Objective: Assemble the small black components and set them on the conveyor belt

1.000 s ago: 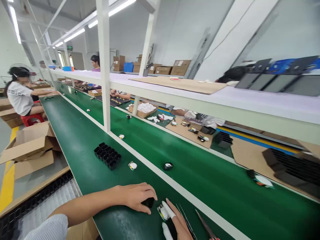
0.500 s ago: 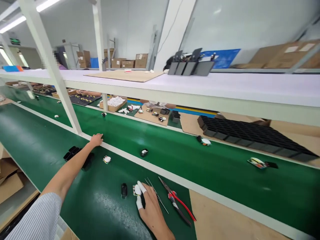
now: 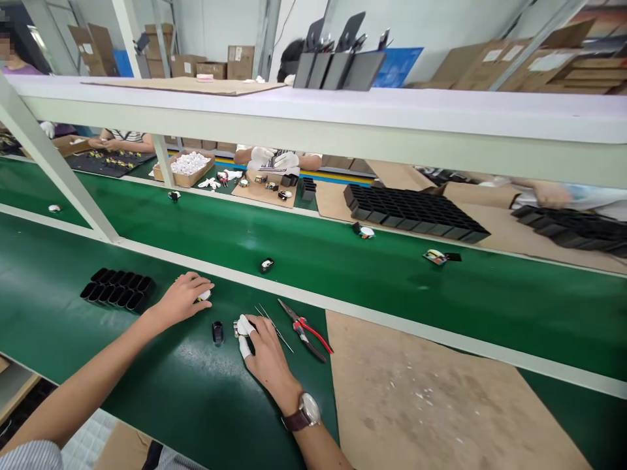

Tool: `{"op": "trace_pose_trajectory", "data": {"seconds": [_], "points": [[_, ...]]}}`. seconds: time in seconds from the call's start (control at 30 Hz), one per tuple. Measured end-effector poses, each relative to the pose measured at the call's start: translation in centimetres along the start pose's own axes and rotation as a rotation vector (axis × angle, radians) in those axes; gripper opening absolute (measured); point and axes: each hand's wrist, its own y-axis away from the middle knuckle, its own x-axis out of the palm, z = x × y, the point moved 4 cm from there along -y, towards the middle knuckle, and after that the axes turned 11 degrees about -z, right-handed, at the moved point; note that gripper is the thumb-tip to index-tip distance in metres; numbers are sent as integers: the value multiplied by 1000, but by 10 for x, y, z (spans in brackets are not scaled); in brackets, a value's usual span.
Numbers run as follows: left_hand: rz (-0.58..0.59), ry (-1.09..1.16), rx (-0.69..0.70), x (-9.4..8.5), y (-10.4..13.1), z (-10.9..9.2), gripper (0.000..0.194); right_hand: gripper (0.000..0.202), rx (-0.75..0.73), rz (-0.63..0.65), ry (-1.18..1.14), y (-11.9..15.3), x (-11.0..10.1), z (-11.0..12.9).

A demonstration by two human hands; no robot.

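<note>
My left hand (image 3: 185, 299) is over a small round white part (image 3: 204, 296) on the green bench, its fingers curved around it. White covers sit on the thumb and a finger of my right hand (image 3: 264, 352), which pinches another small white part with a board edge (image 3: 239, 327). Between the hands stands a black oval housing (image 3: 217, 333). Right of my right hand lie thin metal tweezers (image 3: 275, 328) and red-handled pliers (image 3: 306, 331). A block of black housings (image 3: 117, 288) stands left of my left hand.
A green belt (image 3: 313, 261) behind a white rail carries a black housing (image 3: 266, 264) and several circuit parts. Brown cardboard (image 3: 431, 398) covers the bench at right. Across the belt, a person's gloved hands (image 3: 274, 158) are near black trays (image 3: 411, 212). A white shelf (image 3: 313, 121) crosses above.
My left hand has come back from the rail to the small white part on the bench. My right hand keeps its place by its part. The view has shifted right and down.
</note>
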Motion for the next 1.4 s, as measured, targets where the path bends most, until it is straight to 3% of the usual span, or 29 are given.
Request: {"op": "trace_pose_trajectory", "data": {"seconds": [0.1, 0.2, 0.33, 0.43, 0.6, 0.87, 1.17, 1.3, 1.4], "points": [[71, 210, -18, -5, 20, -21, 74, 50, 21, -21, 0, 3, -1, -4], [180, 375, -69, 15, 39, -35, 99, 48, 66, -102, -30, 2, -6, -6], [119, 423, -153, 53, 55, -36, 80, 37, 99, -200, -132, -5, -19, 6], [72, 471, -141, 65, 60, -35, 83, 40, 37, -170, -184, -11, -28, 24], [35, 516, -85, 57, 64, -40, 84, 53, -92, -94, -130, -12, -29, 42], [45, 521, -81, 53, 66, -42, 86, 62, -173, 12, -44, -11, -18, 41], [66, 520, -57, 49, 65, -46, 80, 56, -200, 135, 53, -23, -22, 54], [91, 541, -86, 55, 69, -44, 81, 59, -185, 100, 26, -22, -27, 51], [119, 569, -131, 62, 71, -42, 82, 47, -196, 65, 38, -18, -29, 49]]}}
